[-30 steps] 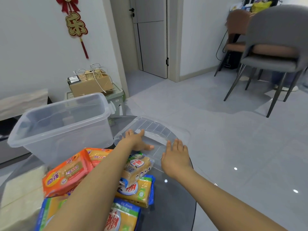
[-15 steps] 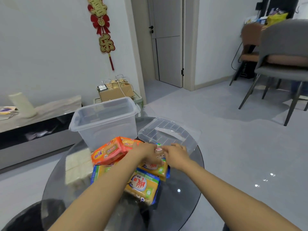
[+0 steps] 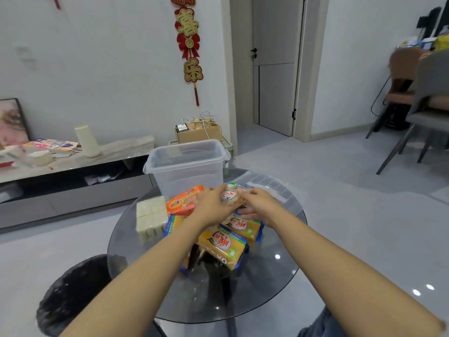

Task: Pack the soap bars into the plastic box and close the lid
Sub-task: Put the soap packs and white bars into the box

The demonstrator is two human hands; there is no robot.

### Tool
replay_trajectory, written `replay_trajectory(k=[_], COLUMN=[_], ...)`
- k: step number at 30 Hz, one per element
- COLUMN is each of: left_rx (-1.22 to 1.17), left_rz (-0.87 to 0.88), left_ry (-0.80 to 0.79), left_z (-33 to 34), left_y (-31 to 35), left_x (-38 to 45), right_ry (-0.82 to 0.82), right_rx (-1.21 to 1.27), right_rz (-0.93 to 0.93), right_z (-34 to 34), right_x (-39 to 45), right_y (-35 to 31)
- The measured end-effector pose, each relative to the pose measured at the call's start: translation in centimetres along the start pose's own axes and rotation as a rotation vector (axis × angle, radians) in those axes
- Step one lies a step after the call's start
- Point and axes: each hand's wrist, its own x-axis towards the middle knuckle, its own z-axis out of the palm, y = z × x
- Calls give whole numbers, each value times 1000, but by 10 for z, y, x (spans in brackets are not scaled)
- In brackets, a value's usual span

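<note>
An open clear plastic box (image 3: pixel 187 166) stands at the far side of a round glass table (image 3: pixel 267 283). Its clear lid (image 3: pixel 272 188) lies flat to the right of it. Soap packs are piled in front: an orange pack (image 3: pixel 182 201), yellow packs (image 3: pixel 224 246), and a block of white bars (image 3: pixel 150 217) on the left. My left hand (image 3: pixel 213 205) and my right hand (image 3: pixel 260 205) both grip a clear-wrapped soap pack (image 3: pixel 230 194), lifted slightly above the pile, close to the box's front wall.
A dark round stool (image 3: pixel 73 293) sits at the table's near left. A low TV bench (image 3: pixel 73 166) with clutter runs along the left wall. A cardboard carton (image 3: pixel 196 131) stands behind the box. Chairs (image 3: pixel 422 105) are at the far right; grey floor lies between.
My hands left the lid, came back to the pile and closed on a clear-wrapped soap pack, now raised a little. The camera pulled back and tilted up.
</note>
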Motion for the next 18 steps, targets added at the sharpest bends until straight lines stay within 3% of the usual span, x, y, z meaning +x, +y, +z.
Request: replay_trajectory(k=[5, 9, 13, 15, 18], left_rx=[-224, -736, -845, -857, -859], left_rz=[-13, -203, -328, -360, -395], left_ry=[10, -63, -88, -69, -19], left_z=[-16, -41, -56, -57, -54], left_y=[-21, -42, -70, -80, -97], left_x=[-9, 7, 37, 47, 55], right_ry=[-5, -92, -209, -261, -223], right_rx=[195, 190, 160, 76, -264], right_rz=[-28, -65, -79, -88, -188], right_z=[24, 41, 59, 62, 68], right_x=[13, 35, 64, 72, 88], right_y=[-8, -18, -30, -34, -38])
